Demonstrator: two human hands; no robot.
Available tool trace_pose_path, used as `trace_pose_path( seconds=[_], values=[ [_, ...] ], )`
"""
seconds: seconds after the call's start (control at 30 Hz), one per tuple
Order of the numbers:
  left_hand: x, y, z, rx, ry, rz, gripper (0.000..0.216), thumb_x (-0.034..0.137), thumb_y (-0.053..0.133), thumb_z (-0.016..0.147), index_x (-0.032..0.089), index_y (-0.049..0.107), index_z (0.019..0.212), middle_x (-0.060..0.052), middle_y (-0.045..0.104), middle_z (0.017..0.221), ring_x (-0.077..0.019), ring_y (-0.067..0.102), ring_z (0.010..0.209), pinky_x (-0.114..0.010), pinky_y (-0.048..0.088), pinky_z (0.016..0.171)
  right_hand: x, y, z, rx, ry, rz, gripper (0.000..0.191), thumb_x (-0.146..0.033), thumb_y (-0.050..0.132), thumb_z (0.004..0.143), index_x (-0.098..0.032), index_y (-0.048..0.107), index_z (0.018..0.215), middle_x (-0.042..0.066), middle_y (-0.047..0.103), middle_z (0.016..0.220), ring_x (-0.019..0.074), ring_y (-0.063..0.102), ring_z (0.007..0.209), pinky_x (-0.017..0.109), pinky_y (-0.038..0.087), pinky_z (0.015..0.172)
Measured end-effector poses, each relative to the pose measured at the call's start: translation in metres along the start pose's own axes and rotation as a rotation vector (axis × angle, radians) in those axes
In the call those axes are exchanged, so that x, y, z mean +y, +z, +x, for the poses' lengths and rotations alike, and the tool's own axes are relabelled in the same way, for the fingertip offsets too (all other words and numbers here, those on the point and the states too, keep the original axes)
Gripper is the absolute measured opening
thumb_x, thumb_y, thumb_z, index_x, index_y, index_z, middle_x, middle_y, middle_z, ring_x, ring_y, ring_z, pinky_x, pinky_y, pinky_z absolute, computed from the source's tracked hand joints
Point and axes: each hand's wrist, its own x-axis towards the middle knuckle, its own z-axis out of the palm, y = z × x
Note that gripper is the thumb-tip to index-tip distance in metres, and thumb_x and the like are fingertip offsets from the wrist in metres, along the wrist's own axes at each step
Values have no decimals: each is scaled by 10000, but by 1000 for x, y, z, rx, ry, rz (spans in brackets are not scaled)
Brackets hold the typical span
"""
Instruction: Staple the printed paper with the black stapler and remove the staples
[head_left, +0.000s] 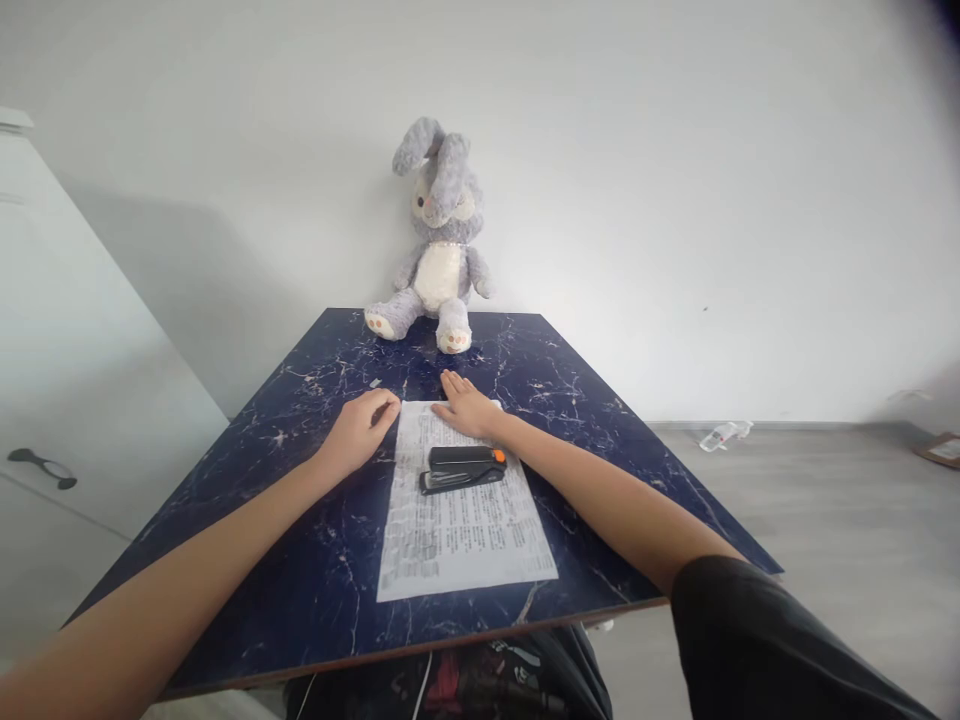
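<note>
A printed sheet of paper (465,560) lies on the dark blue marbled table, and I cannot tell whether more sheets are under it. My left hand (358,428) is closed, thumb and fingertips together at the sheet's far left corner. Flat across the far right part of the paper rests my right hand (466,408), its fingers stretched out past the top edge. A black stapler (463,470) with an orange end lies sideways on the paper, just nearer to me than my right hand. Neither hand touches it.
A grey plush rabbit (439,260) sits at the table's far end against the wall. To the left stands a white cabinet (67,330) with a dark handle. A small pale scrap (375,383) lies beyond my left hand. Clear plastic packaging (724,435) is on the floor at right.
</note>
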Motion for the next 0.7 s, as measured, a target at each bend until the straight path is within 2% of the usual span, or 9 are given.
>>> trace_pose_path(
  seconds=[0.1,0.2,0.33,0.43,0.5,0.57,0.63,0.67,0.7],
  values=[
    [2,5,-1,-149,38,50,274,363,478,1046,216,680,935,-39,704,915,-232,629,883,-367,465,862,20,-11,-20,-18,21,-9,900,-636,298,1054,21,218,1664,254,165,1743,365,136,1642,540,143,1331],
    [3,9,-3,-246,57,83,293,366,457,1063,221,681,943,-48,706,936,-248,621,926,-399,470,914,26,-16,-29,-24,13,4,902,-647,292,1054,3,208,1673,238,163,1749,352,138,1644,523,151,1336],
    [-2,14,-4,-240,104,154,279,369,478,1061,211,703,1111,-84,716,1143,-275,618,1065,-459,463,1020,17,-10,-26,22,-13,50,900,-641,336,1047,-8,209,1673,245,184,1745,355,161,1639,521,176,1335],
    [-8,20,-5,-248,132,204,357,399,493,1062,202,676,1297,-113,681,1346,-299,600,1212,-497,440,1105,8,-8,-21,57,-55,102,856,-590,409,1042,-21,255,1661,245,220,1737,361,176,1636,527,197,1329],
    [-12,24,-6,-275,132,235,433,435,503,1062,197,630,1401,-127,639,1453,-320,562,1323,-518,418,1151,3,-16,-21,115,-87,178,776,-544,445,1042,-55,337,1634,233,309,1710,354,265,1610,528,261,1305],
    [-14,27,-8,-299,125,249,488,465,511,1059,204,594,1463,-133,603,1517,-334,525,1394,-536,394,1182,-1,-36,-27,169,-88,300,647,-527,448,1053,-93,498,1530,221,513,1580,341,485,1476,512,401,1214],
    [-15,28,-8,-307,116,230,507,481,527,1050,217,591,1478,-134,591,1534,-338,515,1414,-544,379,1195,-7,-63,-40,86,-88,434,549,-555,407,1076,-137,658,1328,172,694,1327,297,670,1202,463,530,1038],
    [-15,28,-8,-307,111,208,505,481,539,1043,220,599,1472,-136,597,1526,-339,519,1409,-544,379,1194,-10,-76,-49,-56,-123,481,554,-583,376,1086,-157,707,1215,140,734,1207,272,699,1077,436,552,958],
    [-15,28,-8,-306,104,183,499,476,552,1036,222,610,1462,-139,608,1509,-341,528,1398,-545,382,1189,-13,-89,-59,-236,-197,519,582,-602,336,1095,-175,724,1166,118,739,1172,251,700,1023,407,554,911]
  ],
)
